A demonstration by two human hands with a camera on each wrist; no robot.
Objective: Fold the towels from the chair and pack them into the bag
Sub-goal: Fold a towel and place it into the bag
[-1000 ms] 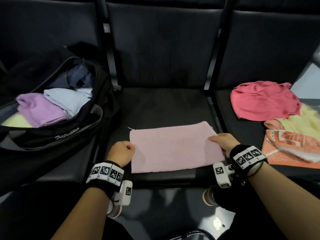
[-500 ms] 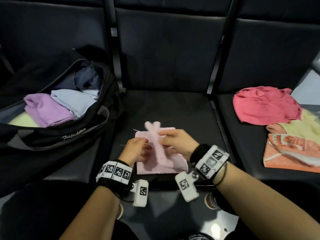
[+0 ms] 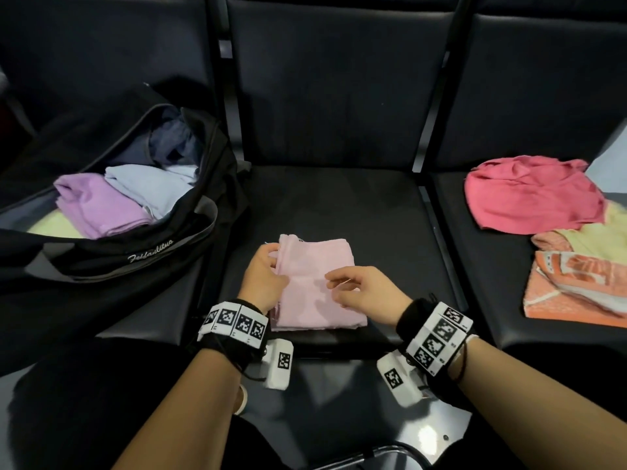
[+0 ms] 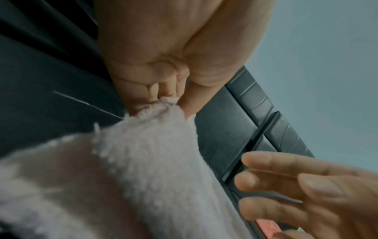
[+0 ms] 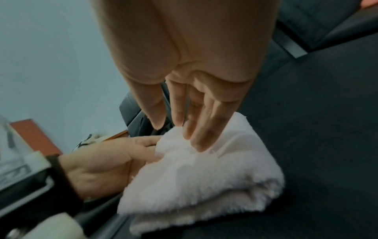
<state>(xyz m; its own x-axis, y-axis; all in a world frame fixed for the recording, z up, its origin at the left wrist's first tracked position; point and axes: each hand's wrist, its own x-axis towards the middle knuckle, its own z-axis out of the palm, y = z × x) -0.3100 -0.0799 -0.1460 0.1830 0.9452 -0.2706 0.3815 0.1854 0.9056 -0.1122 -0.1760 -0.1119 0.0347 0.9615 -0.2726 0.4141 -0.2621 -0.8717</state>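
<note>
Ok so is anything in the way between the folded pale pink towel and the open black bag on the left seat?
Nothing visible. The folded pale pink towel, pinched by the left hand, lies on the middle seat; bare cushion separates it from the open black bag, whose mouth gapes. Packed towels already fill much of it.

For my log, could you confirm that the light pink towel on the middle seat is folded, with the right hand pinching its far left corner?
Not quite: the left hand pinches that corner, as the left wrist view shows. The right hand is open, fingers straight over the light pink towel. The towel is folded and lies on the middle seat.
</note>
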